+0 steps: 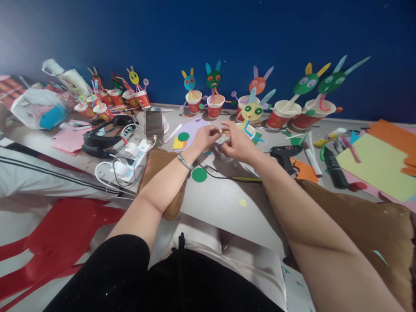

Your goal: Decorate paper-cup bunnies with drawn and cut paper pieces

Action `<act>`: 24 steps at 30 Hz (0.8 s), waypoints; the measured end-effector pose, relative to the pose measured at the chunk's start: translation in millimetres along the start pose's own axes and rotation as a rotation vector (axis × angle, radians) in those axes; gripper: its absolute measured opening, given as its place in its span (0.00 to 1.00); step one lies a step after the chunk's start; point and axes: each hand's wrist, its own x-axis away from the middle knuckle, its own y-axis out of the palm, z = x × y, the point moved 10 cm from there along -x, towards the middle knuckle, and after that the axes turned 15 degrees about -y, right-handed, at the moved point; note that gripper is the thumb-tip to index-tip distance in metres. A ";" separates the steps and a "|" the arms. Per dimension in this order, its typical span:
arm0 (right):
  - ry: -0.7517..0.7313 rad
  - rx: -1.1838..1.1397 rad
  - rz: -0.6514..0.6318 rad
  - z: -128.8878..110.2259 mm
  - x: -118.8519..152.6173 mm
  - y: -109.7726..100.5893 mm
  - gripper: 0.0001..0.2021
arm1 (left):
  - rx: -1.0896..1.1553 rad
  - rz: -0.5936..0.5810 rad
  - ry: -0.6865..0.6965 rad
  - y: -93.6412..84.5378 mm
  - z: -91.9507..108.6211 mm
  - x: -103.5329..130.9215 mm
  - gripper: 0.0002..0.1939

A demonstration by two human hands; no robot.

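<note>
My left hand [206, 138], with a bracelet at its wrist, has its fingertips pinched over the table. Between the two hands shows a tiny pale piece, too small to name. My right hand [241, 145] is beside it, fingers curled and the index finger bent toward the left fingertips. What it holds, if anything, I cannot make out. Just behind the right hand stands a paper cup [248, 130] with a yellow paper rabbit head [252, 111] and blue strip limbs. A purple paper sheet [198, 129] lies behind my left hand, with a green paper disc [183, 137] on it.
Red-and-white cups with paper animal heads [213, 79] line the blue wall. A black glue gun [286, 156], black marker [335, 167] and coloured paper [367, 160] lie right. A power strip [138, 158] with cables and black goggles [105, 134] are left. A red chair [68, 229] stands lower left.
</note>
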 end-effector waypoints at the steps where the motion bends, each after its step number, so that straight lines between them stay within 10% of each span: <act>1: -0.004 0.005 0.008 -0.7 -0.3 -1.0 0.44 | 0.000 0.003 0.001 -0.2 -0.1 -0.2 0.06; 24: -0.009 0.041 -0.002 -6.3 -0.6 -18.3 0.36 | -0.057 -0.011 -0.019 0.9 -8.5 -4.9 0.05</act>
